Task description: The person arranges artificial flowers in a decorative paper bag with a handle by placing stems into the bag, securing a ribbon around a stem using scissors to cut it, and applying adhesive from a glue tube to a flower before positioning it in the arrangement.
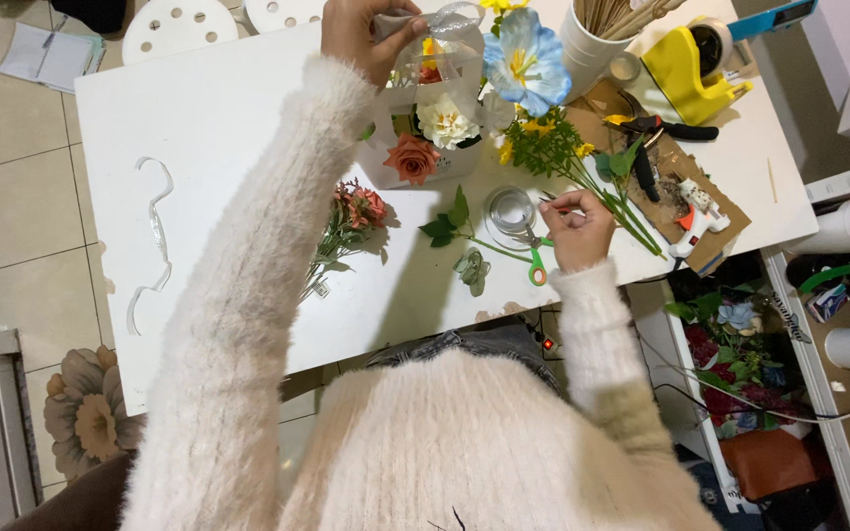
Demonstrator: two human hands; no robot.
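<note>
My left hand is raised over the far side of the white table. It pinches a sheer silvery ribbon at the handle of a white flower box. The box holds a peach rose, a cream bloom and a large blue flower. My right hand rests near the table's front edge with its fingers pinched on something thin that I cannot make out. Green-handled scissors and a clear ribbon spool lie just left of it.
Loose pink flowers and leafy stems lie in front of the box, yellow-flowered greens to its right. A clear ribbon strip lies at the left. At the far right are a yellow tape dispenser, pliers, a glue gun and a cup of sticks.
</note>
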